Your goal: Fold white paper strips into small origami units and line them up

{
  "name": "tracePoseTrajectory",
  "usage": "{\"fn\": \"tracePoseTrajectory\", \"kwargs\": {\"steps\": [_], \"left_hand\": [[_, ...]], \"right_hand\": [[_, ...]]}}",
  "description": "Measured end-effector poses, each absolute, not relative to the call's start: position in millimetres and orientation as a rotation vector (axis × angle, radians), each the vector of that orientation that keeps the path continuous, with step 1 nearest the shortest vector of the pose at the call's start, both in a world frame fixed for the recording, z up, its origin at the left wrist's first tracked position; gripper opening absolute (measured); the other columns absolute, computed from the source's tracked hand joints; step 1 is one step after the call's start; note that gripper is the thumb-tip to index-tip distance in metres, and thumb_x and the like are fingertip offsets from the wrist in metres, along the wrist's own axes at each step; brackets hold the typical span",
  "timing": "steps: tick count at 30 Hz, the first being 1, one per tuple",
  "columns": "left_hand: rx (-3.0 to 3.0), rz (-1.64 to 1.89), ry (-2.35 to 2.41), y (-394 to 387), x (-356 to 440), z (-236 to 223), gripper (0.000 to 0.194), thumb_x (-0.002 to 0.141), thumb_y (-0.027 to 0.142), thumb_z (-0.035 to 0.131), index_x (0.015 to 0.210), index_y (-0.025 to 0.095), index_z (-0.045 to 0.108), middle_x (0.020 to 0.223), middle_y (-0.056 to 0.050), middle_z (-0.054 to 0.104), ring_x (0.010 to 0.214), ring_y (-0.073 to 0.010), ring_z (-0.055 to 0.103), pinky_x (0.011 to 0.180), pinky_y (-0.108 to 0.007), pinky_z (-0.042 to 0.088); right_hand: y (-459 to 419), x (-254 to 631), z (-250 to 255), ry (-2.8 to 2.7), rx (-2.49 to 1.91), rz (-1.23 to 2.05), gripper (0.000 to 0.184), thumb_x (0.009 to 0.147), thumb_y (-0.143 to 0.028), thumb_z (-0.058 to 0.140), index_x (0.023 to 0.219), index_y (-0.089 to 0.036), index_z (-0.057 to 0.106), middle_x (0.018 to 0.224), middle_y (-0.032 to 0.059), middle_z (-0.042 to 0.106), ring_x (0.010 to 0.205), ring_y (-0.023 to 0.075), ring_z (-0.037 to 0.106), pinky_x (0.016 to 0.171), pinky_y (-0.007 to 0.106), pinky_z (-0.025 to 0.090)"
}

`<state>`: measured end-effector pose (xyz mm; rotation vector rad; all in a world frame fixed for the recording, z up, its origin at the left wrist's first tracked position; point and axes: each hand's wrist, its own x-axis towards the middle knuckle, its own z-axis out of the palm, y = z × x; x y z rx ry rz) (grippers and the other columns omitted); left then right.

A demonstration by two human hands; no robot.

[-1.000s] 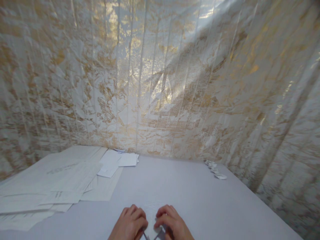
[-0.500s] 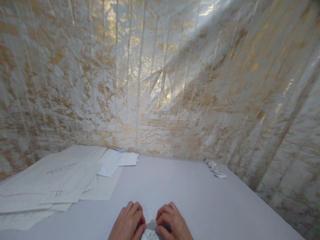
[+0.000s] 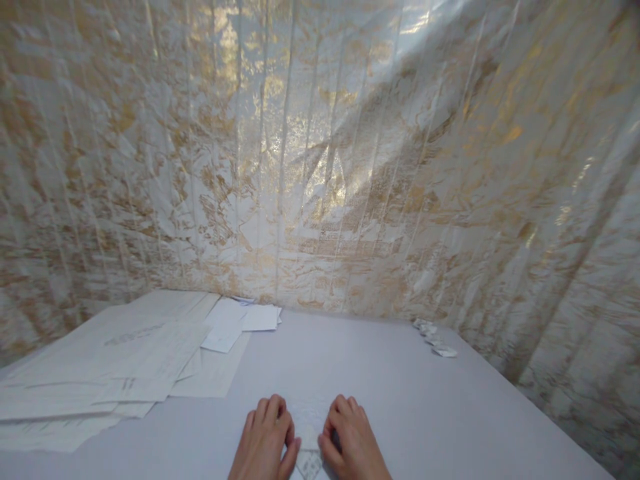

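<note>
Between my hands, at the bottom middle of the head view, lies a small folded piece of printed paper (image 3: 309, 461) with creased, pointed flaps. My left hand (image 3: 265, 437) has its fingers curled, the thumb and forefinger closed at the paper's left edge. On the opposite edge, my right hand (image 3: 353, 437) is bent the same way, thumb and forefinger pinched together. A pale flap shows in the gap between the fingertips. The paper's lower part runs out of the frame, and its sides are partly covered by my fingers.
Large printed sheets (image 3: 125, 360) overlap across the table's left side. Smaller white paper pieces (image 3: 225, 323) lie at their far right corner. Several small folded papers (image 3: 434, 339) sit in a row at the far right edge. A shiny gold-patterned curtain (image 3: 320, 167) hangs behind the table (image 3: 440, 413).
Both hands have shifted slightly to the right and forward, and their fingertips are a little farther apart. The shaded flap between them now appears paler and flatter.
</note>
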<state>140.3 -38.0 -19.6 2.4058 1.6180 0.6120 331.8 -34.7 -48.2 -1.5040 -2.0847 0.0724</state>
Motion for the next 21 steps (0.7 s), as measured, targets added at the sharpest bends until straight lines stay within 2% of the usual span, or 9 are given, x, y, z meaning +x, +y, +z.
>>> {"fn": "tracePoseTrajectory", "kwargs": {"steps": [5,9,12,18,21], "left_hand": [[2.392,0.585,1.634,-38,140,-17,0.011,0.085,0.012,0.059,0.09,0.02,0.066,0.106,-0.008,0.063,0.104,-0.028,0.056,0.09,-0.04,0.038],[2.349,0.608,1.596,-38,139,-13,0.013,0.085,0.012,0.06,0.089,0.022,0.066,0.107,-0.005,0.063,0.105,-0.0266,0.056,0.09,-0.039,0.038],[2.326,0.623,1.551,-39,138,-10,0.01,0.088,0.015,0.059,0.089,0.022,0.067,0.107,-0.005,0.063,0.105,-0.0269,0.055,0.09,-0.039,0.039],[2.306,0.636,1.57,-40,139,-7,0.011,0.089,0.014,0.058,0.086,0.02,0.067,0.108,-0.007,0.064,0.107,-0.028,0.055,0.09,-0.04,0.038],[2.314,0.64,1.593,-39,140,-8,0.012,0.089,0.013,0.058,0.086,0.02,0.067,0.107,-0.006,0.064,0.105,-0.0276,0.055,0.089,-0.04,0.038]], "right_hand": [[-37,329,-46,-2.038,-1.527,0.178,0.024,0.076,-0.003,0.065,0.089,-0.023,0.063,0.094,0.0021,0.066,0.092,0.0243,0.058,0.083,0.035,0.04],[-40,324,-42,-2.049,-1.498,0.346,0.023,0.079,-0.015,0.071,0.099,-0.023,0.063,0.099,0.0031,0.066,0.094,0.0264,0.058,0.084,0.037,0.04],[-43,323,-36,-2.016,-1.494,0.406,0.027,0.079,-0.013,0.068,0.103,-0.026,0.064,0.1,0.0025,0.066,0.096,0.0264,0.058,0.086,0.038,0.039],[-43,335,-21,-2.026,-1.443,0.657,0.057,0.062,-0.001,0.049,0.112,-0.025,0.064,0.103,0.0034,0.065,0.102,0.0258,0.056,0.092,0.038,0.041],[-42,342,-21,-2.027,-1.38,0.714,0.065,0.055,0.0,0.044,0.112,-0.024,0.064,0.104,0.0038,0.064,0.104,0.025,0.056,0.094,0.038,0.041]]}}
